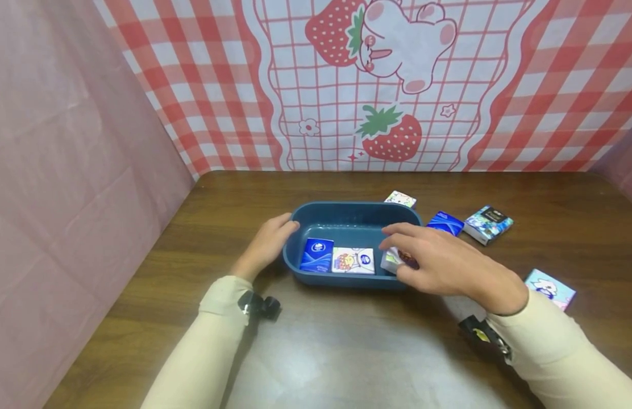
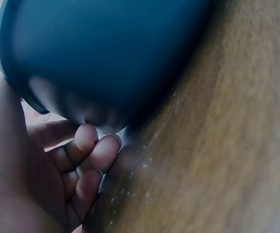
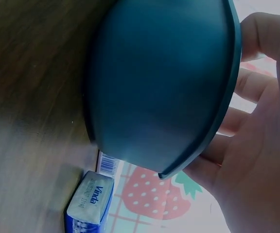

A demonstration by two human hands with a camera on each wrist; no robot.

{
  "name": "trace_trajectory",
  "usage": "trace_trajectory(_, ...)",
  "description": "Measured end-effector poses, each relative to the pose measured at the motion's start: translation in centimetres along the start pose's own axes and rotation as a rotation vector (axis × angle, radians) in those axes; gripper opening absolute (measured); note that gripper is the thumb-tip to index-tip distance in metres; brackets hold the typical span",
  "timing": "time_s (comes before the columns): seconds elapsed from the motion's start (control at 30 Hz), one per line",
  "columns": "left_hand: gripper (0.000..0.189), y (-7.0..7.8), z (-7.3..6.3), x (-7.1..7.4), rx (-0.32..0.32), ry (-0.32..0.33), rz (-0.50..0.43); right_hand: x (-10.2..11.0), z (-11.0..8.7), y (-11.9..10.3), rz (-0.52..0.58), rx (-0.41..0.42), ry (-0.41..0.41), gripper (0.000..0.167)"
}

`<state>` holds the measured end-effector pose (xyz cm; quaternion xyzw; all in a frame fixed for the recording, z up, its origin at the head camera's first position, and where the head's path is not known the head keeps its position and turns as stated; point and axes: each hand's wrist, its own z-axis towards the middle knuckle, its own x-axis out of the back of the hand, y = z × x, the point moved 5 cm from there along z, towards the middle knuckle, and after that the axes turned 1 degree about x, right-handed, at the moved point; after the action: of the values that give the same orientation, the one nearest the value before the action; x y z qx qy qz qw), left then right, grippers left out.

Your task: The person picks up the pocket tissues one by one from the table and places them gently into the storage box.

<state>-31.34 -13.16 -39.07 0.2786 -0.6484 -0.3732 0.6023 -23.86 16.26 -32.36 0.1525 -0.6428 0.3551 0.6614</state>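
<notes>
A dark blue oblong plastic basin (image 1: 346, 280) stands on the table. My left hand (image 1: 267, 243) holds its left end, thumb at the rim and curled fingers (image 2: 103, 153) against the outer wall. Over the right end reaches my right hand (image 1: 444, 261), its fingers and thumb around a small tissue pack (image 1: 391, 260) inside the basin, partly covered by the hand. Left of that pack lie a white patterned tissue pack (image 1: 353, 261) and a blue tissue pack (image 1: 317, 255). In the right wrist view the basin's wall hides my fingertips.
Outside the basin, on its right, are a blue tissue pack (image 1: 445, 224), a dark-labelled floral pack (image 1: 488, 224) and a light blue pack (image 1: 551, 288) by my right sleeve. A white pack (image 1: 400, 198) sits behind the basin. A checked strawberry cloth (image 1: 203, 85) hangs at the back.
</notes>
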Motion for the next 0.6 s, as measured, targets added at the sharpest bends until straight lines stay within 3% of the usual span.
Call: trace_trajectory(0.6, 0.041, 0.13, -0.11, 0.01, 0.0, -0.001, -0.006, -0.38, 0.14, 0.14, -0.008, -0.022, -0.035, 0.036)
